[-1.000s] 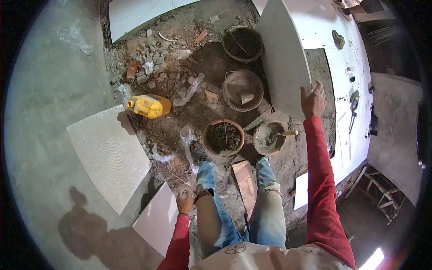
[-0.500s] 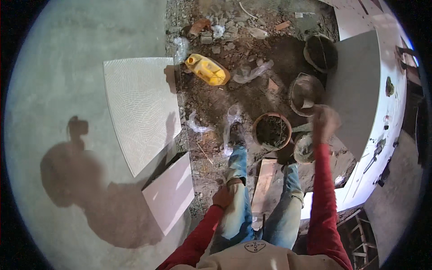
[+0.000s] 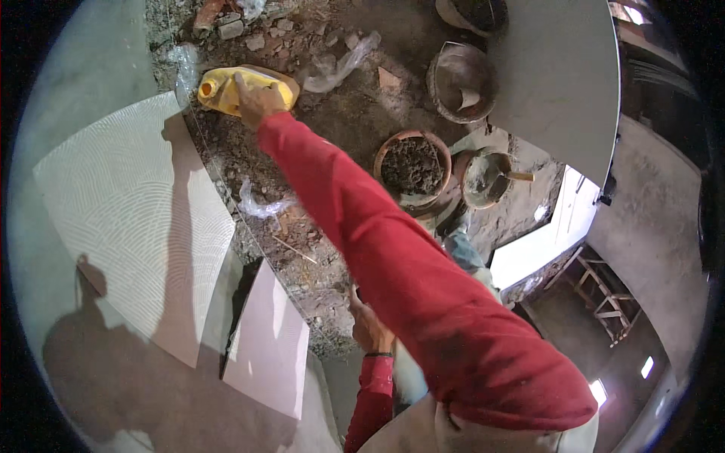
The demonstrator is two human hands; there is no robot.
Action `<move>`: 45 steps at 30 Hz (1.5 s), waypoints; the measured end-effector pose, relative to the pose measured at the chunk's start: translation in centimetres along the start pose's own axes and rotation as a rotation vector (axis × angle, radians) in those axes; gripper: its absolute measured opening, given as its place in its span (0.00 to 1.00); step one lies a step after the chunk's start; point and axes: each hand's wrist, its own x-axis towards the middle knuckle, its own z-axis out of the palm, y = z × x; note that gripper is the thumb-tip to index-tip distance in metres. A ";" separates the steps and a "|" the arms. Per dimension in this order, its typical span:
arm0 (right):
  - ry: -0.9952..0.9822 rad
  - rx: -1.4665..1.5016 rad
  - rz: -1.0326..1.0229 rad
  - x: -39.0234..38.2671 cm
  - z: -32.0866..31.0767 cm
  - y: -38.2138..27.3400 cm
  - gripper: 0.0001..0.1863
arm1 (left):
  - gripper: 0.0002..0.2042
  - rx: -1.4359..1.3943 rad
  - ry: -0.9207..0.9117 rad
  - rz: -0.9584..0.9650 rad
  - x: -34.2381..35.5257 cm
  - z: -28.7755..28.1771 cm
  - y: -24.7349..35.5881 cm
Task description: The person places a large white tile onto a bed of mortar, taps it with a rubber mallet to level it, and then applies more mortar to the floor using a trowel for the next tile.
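Note:
My right arm, in a red sleeve, reaches across to the far left. The right hand is over a yellow plastic jerrycan lying on its side, fingers apart against it; no firm grip shows. Lower down, my left hand is by my left knee, its fingers partly hidden behind the right sleeve. A small pan of grey paste holds a tool with a wooden handle. Beside it stands a round pan filled with dark, crumbly mix.
Left lie a tile with combed adhesive and a smooth pale tile, along a taut string. Rubble and clear plastic litter the ground. At right are another pan and a large grey panel.
My right hand has swung from beside the small pan at right over to the jerrycan at left. The view has turned, and the wooden-handled tool now shows in the pan.

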 end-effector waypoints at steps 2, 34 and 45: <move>0.075 0.084 -0.039 -3.9 -3.1 0.0 0.38 | 0.37 -0.358 0.019 -0.219 0.2 -0.5 0.6; -0.190 0.096 0.800 -46.6 -2.1 30.1 0.29 | 0.36 0.061 -0.090 -0.074 -3.0 4.9 -0.7; -0.436 0.286 0.856 -43.1 -4.5 29.7 0.29 | 0.41 0.122 -0.125 -0.053 -3.7 5.1 -0.1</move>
